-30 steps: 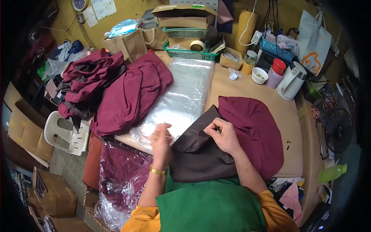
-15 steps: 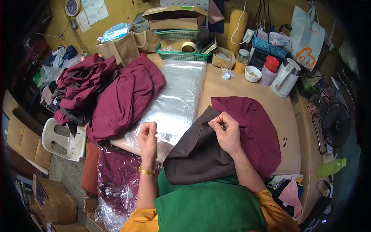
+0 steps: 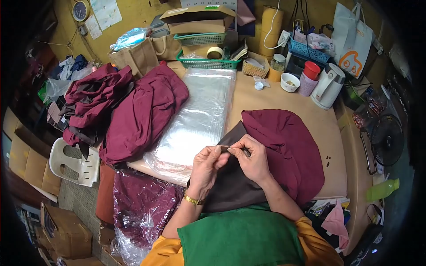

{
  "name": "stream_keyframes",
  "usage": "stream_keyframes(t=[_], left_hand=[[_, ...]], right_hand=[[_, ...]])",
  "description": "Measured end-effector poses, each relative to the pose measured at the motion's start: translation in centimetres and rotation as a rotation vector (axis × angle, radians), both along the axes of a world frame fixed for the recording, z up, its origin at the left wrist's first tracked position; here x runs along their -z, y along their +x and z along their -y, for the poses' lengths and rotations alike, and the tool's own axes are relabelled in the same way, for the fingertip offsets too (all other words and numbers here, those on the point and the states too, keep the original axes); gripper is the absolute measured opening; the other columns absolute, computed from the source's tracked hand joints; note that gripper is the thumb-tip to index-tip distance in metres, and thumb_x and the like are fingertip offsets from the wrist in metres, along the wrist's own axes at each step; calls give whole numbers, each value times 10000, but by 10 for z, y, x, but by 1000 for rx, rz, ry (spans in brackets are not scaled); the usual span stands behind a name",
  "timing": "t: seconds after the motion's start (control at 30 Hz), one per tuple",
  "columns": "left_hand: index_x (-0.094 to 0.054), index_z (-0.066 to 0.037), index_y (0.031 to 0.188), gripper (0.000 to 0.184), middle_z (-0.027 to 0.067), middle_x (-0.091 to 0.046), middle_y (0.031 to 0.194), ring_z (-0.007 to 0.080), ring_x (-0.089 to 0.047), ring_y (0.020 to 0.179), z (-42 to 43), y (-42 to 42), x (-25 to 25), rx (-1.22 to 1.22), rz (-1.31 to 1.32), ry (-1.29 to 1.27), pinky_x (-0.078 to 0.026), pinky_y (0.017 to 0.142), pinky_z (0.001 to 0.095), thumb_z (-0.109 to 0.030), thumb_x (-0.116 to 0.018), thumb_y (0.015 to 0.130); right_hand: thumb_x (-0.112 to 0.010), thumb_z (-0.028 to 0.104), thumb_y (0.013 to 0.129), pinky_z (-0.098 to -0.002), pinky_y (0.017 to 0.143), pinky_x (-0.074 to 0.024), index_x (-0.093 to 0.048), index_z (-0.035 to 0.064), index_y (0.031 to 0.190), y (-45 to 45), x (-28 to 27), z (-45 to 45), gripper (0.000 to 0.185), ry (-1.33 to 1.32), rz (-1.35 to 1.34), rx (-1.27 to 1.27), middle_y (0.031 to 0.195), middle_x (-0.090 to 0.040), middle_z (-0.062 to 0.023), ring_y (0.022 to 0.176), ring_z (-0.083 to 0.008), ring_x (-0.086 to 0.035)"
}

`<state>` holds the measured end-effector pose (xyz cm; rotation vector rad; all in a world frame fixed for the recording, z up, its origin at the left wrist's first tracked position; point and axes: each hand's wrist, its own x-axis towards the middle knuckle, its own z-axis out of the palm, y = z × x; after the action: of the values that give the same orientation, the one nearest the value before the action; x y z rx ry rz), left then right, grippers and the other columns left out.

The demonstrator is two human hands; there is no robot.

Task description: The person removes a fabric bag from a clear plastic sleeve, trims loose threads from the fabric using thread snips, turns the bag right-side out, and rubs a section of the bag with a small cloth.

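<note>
A dark brown cloth (image 3: 235,188) lies across the table's front edge, beside and partly over a maroon cloth (image 3: 288,146). My right hand (image 3: 253,159) pinches a small fold of the dark cloth. The fingers of my left hand (image 3: 207,166) are closed on the same bit of dark cloth, nearly touching the right fingertips. Any small item between the fingertips is too tiny to make out. Left of the hands is a stack of clear plastic sheets (image 3: 195,115).
Maroon garments (image 3: 146,111) are heaped on the left, above a white plastic chair (image 3: 73,162). Green baskets (image 3: 208,63), a bowl (image 3: 290,83), a red-lidded cup (image 3: 309,77) and a kettle (image 3: 328,86) stand at the back. Plastic-wrapped maroon cloth (image 3: 142,204) hangs at the front left.
My left hand, raised apart over the plastic sheets before, has come right and down to meet my right hand at the dark cloth. The right hand has moved slightly lower.
</note>
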<state>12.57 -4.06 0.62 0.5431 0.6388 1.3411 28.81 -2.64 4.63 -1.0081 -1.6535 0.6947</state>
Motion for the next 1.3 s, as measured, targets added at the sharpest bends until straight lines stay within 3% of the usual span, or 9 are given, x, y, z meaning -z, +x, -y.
stream_keyframes(t=[0.1, 0.23, 0.73, 0.83, 0.93, 1.0, 1.07, 1.13, 1.3], left_hand=[[-623, 75, 1065, 225, 175, -692, 1046, 216, -705, 972, -2, -8, -1, -41, 112, -20, -610, 839, 271, -133, -579, 992], [-602, 94, 1037, 250, 227, -651, 1149, 270, -670, 1080, -3, -14, -7, -50, 105, -40, -598, 902, 317, -149, -556, 1004], [-550, -11, 924, 197, 246, -610, 1240, 181, -677, 964, 4, 0, -13, -59, -77, 123, -587, 887, 317, -178, -524, 1027], [-549, -17, 941, 178, 240, -617, 1229, 191, -677, 982, 10, 3, -19, -34, -58, 148, -582, 886, 322, -169, -521, 1029], [-541, -19, 935, 191, 240, -621, 1222, 206, -679, 993, 18, 5, -28, -87, -74, 142, -573, 894, 335, -180, -514, 1033], [-528, -23, 905, 243, 237, -625, 1219, 225, -682, 1002, 19, -2, -34, -56, -137, 222, -562, 906, 344, -217, -487, 1046], [-538, -27, 917, 333, 218, -628, 1236, 205, -678, 979, 15, -19, -41, -270, -414, 231, -558, 850, 350, -297, -415, 1068], [-571, -15, 1192, 466, 142, -628, 1194, 201, -623, 1034, -5, -64, -22, -587, -751, 206, -475, 861, 328, -380, -303, 1080], [-490, -5, 1352, 539, 165, -527, 1345, 327, -513, 1248, 1, -20, -33, -562, -1181, 484, -402, 1025, 404, -115, -710, 873]], right_hand=[[-711, 114, 869, -362, 646, -467, -641, 5, 913, 9, -9, -1, 136, -55, 179, 19, 867, -580, -106, 779, -271, -612], [-703, 86, 841, -403, 700, -474, -627, 49, 1081, 7, -18, 5, 255, 139, 243, 125, 1027, -547, -91, 896, -311, -603], [-711, 98, 786, -342, 607, -386, -671, 44, 1001, -3, -24, 14, 225, 515, 635, 156, 844, -542, -39, 670, -183, -583], [-712, 88, 785, -348, 594, -416, -673, 42, 985, -4, -21, 12, 209, 491, 600, 162, 834, -558, -57, 671, -225, -599], [-759, 80, 795, -286, 614, -440, -680, 30, 919, 0, -21, -2, 155, 290, 170, 118, 814, -601, -58, 673, -172, -604], [-757, 86, 831, -260, 634, -448, -666, 2, 892, 12, -14, -14, 138, -103, 113, -151, 809, -618, -41, 681, -105, -567], [-729, 112, 871, -255, 615, -443, -639, -5, 895, 14, 2, -24, 149, -128, 17, -245, 721, -620, -44, 672, -65, -533], [-714, 102, 887, -252, 623, -451, -621, -15, 860, 15, -1, -25, 152, -201, 3, -96, 712, -638, -25, 680, -43, -530], [-675, 75, 907, -246, 611, -453, -608, -4, 833, 5, 1, -27, 127, -289, -66, -185, 699, -618, -9, 659, -51, -551]])
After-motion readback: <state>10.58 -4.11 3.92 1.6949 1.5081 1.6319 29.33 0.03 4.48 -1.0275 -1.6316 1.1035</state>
